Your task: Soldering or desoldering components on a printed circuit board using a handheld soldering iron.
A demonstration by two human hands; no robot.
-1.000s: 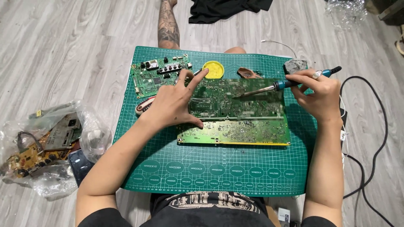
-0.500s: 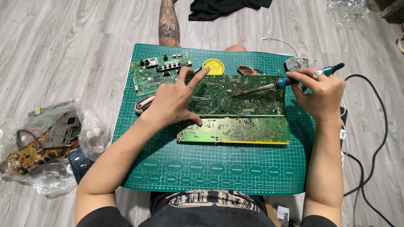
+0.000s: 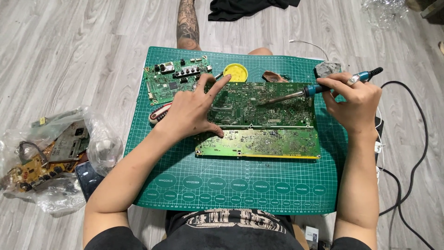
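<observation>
Only the head view here, looking straight down at a green cutting mat (image 3: pixel 240 185) with a printed grid, laid on grey wood-look floor (image 3: pixel 69 55).

Around the edges: a crinkly clear plastic bag (image 3: pixel 51 157) off the left side of the mat, stuffed with scrap boards in yellow and grey. A dark phone (image 3: pixel 88 178) pokes out between the bag and the mat's edge. At the top there's a black cloth (image 3: pixel 245 7) and a tattooed leg (image 3: pixel 187 25) running up out of frame. A black cable (image 3: pixel 411 153) loops down the right side. On the mat's back edge sit a small green board (image 3: pixel 169 81) with silver connectors, a round yellow tin (image 3: pixel 236 72), and a grey lumpy thing (image 3: pixel 327 69) I can't identify. A red and white tool (image 3: pixel 159 112) lies half hidden under the left wrist.

Middle of the mat: a big dark green circuit board (image 3: pixel 263 104), flat, shiny with solder points, overlapping a lighter yellow-green board (image 3: pixel 263 143) nearer the person.

The left hand (image 3: pixel 194 111) is spread flat, fingers splayed, pressing on the left end of the dark board and covering that corner. The right hand (image 3: pixel 354 99) is closed around a soldering iron (image 3: pixel 319 88) with a teal grip, its metal tip touching the dark board about mid-way. The two hands are well apart.
</observation>
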